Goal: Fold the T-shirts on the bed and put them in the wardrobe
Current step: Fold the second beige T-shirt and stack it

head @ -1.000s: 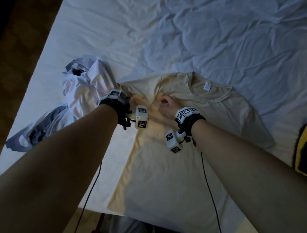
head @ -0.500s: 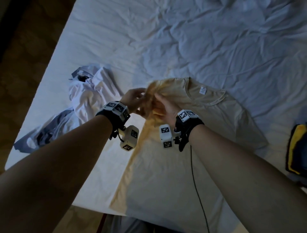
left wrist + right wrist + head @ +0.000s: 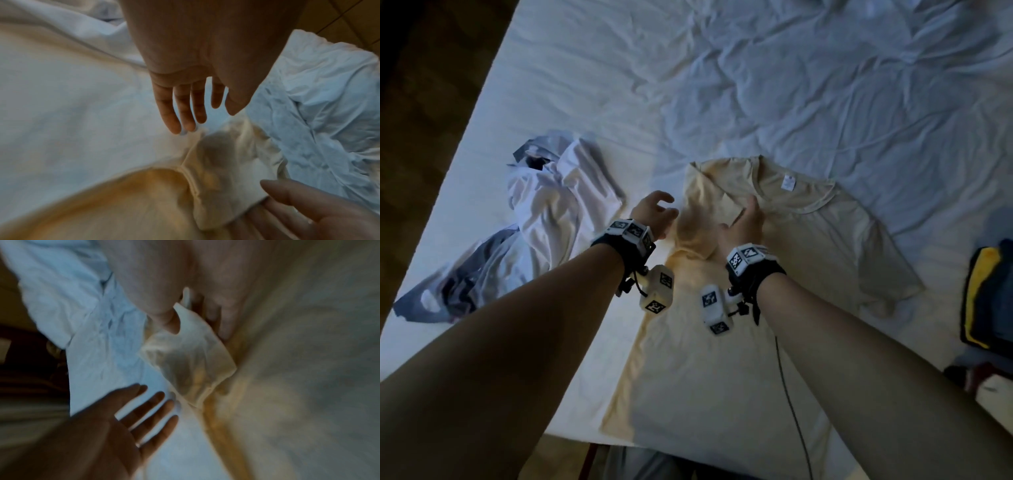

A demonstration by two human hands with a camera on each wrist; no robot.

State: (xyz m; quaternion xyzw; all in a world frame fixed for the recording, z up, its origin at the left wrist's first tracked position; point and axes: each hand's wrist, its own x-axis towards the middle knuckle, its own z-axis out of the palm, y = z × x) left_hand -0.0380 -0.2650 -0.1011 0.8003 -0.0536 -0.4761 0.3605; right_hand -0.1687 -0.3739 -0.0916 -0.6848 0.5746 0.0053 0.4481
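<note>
Your beige cotton T-shirt [image 3: 808,260] lies flat on the wrinkled white bed sheet [image 3: 756,85], collar away from you and hem at the near edge of the bed, with its left sleeve [image 3: 709,205] folded inward over the chest. Your right hand [image 3: 744,224] rests on that folded sleeve; the right wrist view shows the thumb [image 3: 170,321] on top of the sleeve's free flap and the fingers under it, so the flap is pinched lightly between them. Your left hand [image 3: 654,212] hovers just beside the shirt's left shoulder, fingers [image 3: 176,107] spread and nearly straight, holding nothing (its fingertips are close to the cloth, but whether they touch it you cannot tell from these views). To the left of the beige shirt, apart from it, a crumpled white T-shirt [image 3: 558,198] lies in a heap, and a rumpled grey garment [image 3: 469,284] trails from it toward the bed's left edge. At the far right edge sits a pile of dark blue and yellow clothing [image 3: 986,294], only partly in view.
</note>
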